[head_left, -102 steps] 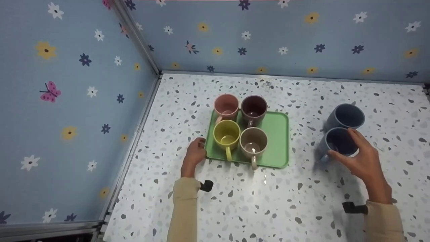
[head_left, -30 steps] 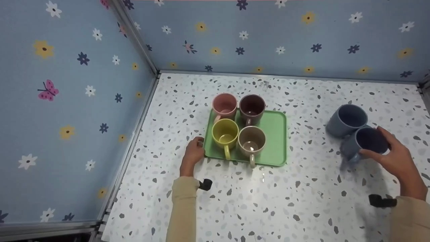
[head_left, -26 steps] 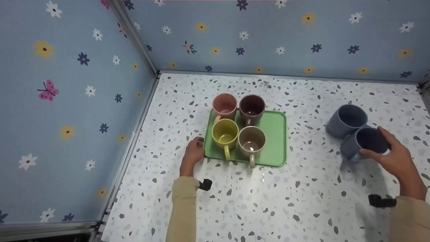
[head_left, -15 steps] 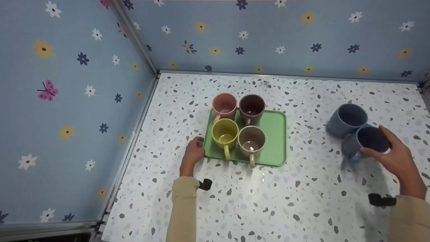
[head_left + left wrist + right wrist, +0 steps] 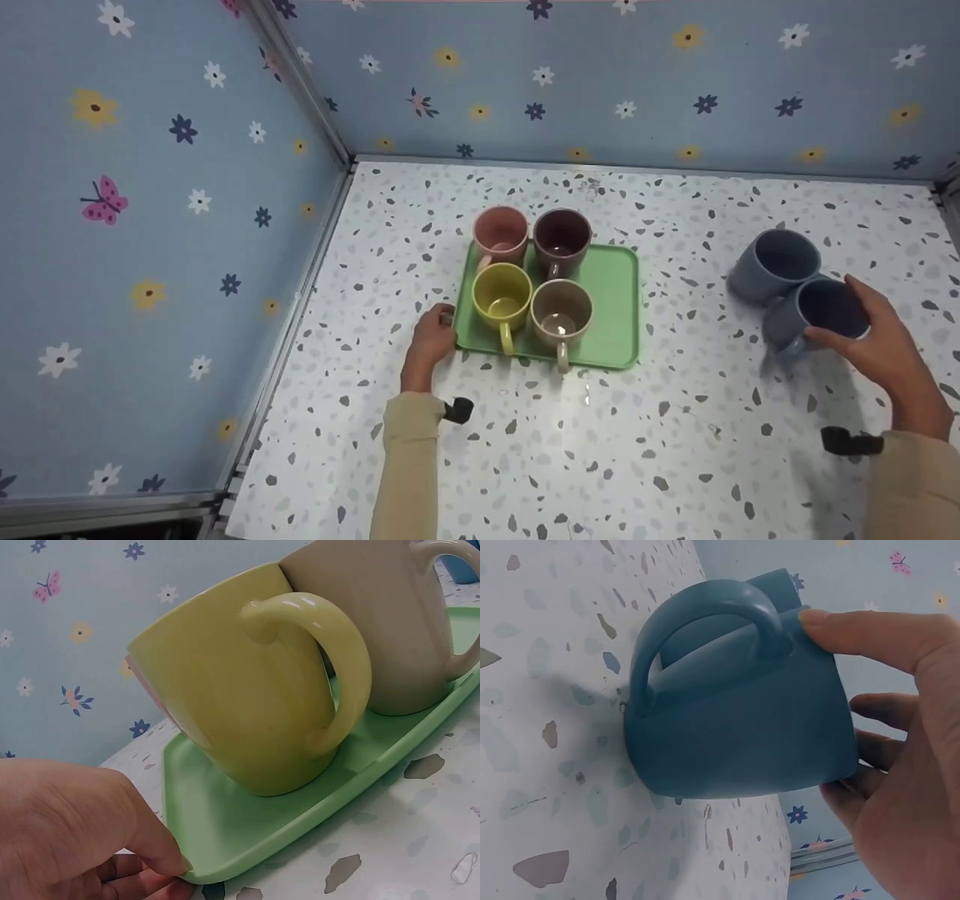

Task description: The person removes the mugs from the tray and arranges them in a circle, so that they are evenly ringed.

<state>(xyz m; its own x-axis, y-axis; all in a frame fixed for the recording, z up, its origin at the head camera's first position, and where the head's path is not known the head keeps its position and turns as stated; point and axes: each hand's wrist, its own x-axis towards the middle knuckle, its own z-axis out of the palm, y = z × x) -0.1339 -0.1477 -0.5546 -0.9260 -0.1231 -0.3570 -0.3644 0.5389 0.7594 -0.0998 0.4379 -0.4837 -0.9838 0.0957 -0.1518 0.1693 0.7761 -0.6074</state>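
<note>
At the near left corner of a green tray (image 5: 616, 304), my left hand (image 5: 433, 337) pinches the rim; the left wrist view shows the thumb on the edge and fingers curled below. On the tray stand a yellow mug (image 5: 232, 690), a beige mug (image 5: 561, 319), a pink mug (image 5: 501, 234) and a dark maroon mug (image 5: 561, 240). To the right, my right hand (image 5: 885, 349) grips a blue mug (image 5: 742, 727) near its rim, thumb beside the handle and fingers around the far side. Behind it, a second blue mug (image 5: 757, 274) stands close, seemingly touching.
The white speckled table (image 5: 585, 457) carries everything. A flowered blue panel (image 5: 480, 82) rises along the back, and another panel (image 5: 172, 247) closes the left side. The tray's right strip shows bare green surface.
Compared with about three seconds ago, my right hand and the front blue mug have shifted right, beside the other blue mug. Over the last second both hands stay nearly still.
</note>
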